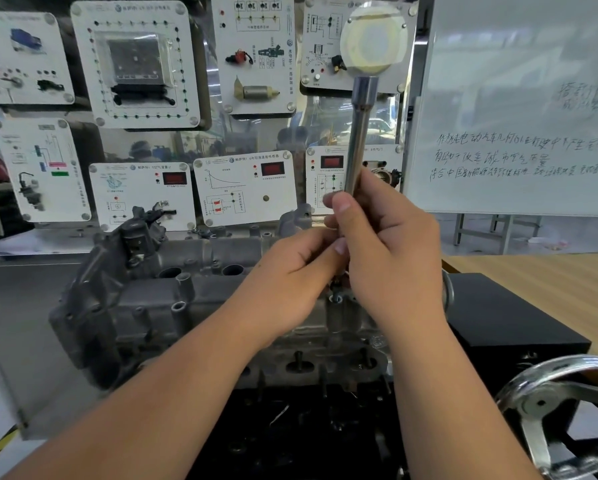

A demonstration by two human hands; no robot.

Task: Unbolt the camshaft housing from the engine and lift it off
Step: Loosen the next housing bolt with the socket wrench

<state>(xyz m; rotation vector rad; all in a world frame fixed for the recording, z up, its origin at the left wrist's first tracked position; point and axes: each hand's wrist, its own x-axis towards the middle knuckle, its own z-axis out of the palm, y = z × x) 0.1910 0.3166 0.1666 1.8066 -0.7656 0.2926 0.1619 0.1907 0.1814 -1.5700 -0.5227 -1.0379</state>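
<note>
Both hands are on a long steel driver shaft (358,133) that stands near upright over the right end of the camshaft housing (172,299). Right hand (387,247) is wrapped round the lower shaft, thumb and fingers curled on it. Left hand (290,271) pinches the shaft just below, fingertips against the right hand's fingers. Shaft top ends in a pale round disc-shaped knob (373,39), with a thicker collar just under it. The lower tip is hidden behind the hands; a bolt hole (335,299) shows directly underneath, but I cannot tell if the tip is seated.

The housing is grey cast aluminium and sits on top of the engine (308,362), centre frame, running left to right. Round bores and several bolt bosses show along its top.

Chrome handwheel (567,407) is at lower right, with a black box (505,313) behind it on the wood-grain bench (550,271). Behind the engine is a wall of white training panels (134,64) with sensors and red displays. A whiteboard (519,105) with handwriting is at upper right.
</note>
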